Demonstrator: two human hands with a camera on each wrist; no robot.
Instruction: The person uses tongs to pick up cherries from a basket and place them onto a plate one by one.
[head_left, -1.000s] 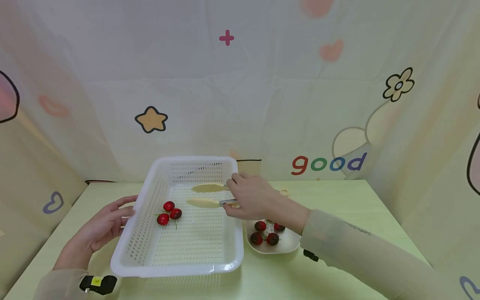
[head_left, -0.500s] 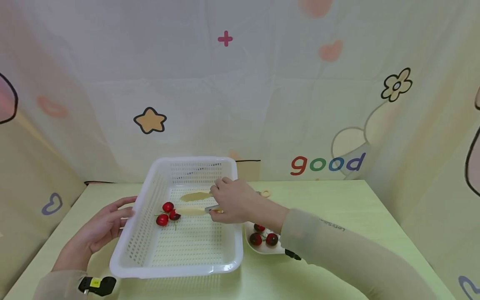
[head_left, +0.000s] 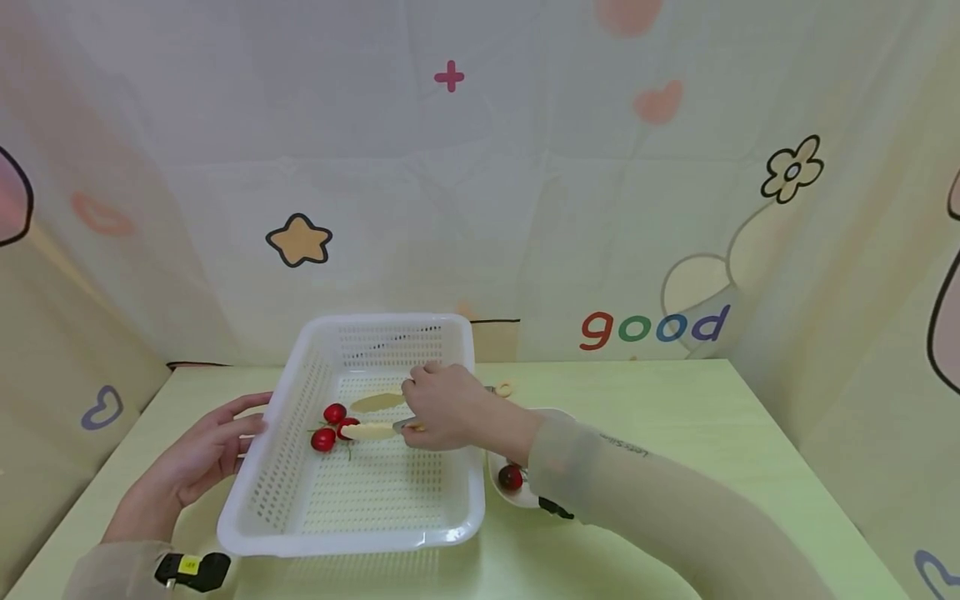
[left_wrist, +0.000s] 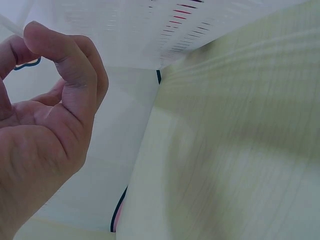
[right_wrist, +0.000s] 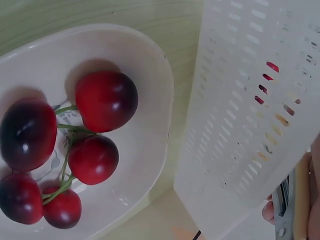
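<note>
My right hand (head_left: 450,408) holds a pair of food tongs (head_left: 378,402) with cream-coloured tips over the white plastic basket (head_left: 352,543). The tong arms are spread apart. The nearer tip overlaps one cherry (head_left: 348,423) of a red cluster of three on the basket floor; whether it touches cannot be told. My left hand (head_left: 213,446) grips the basket's left rim, its fingers bent at the edge in the left wrist view. A white dish (right_wrist: 162,150) with several dark-red cherries (right_wrist: 107,100) on green stems stands right of the basket, partly hidden by my right sleeve.
Basket and dish stand on a pale green wood-grain table (head_left: 675,433). A patterned curtain (head_left: 480,208) rises behind the table's back edge and on both sides. The basket's slotted wall (right_wrist: 240,100) stands close beside the dish.
My right hand has moved left and slightly down with the tongs, bringing their tips over to the cherry cluster in the basket. The left hand stays at the rim.
</note>
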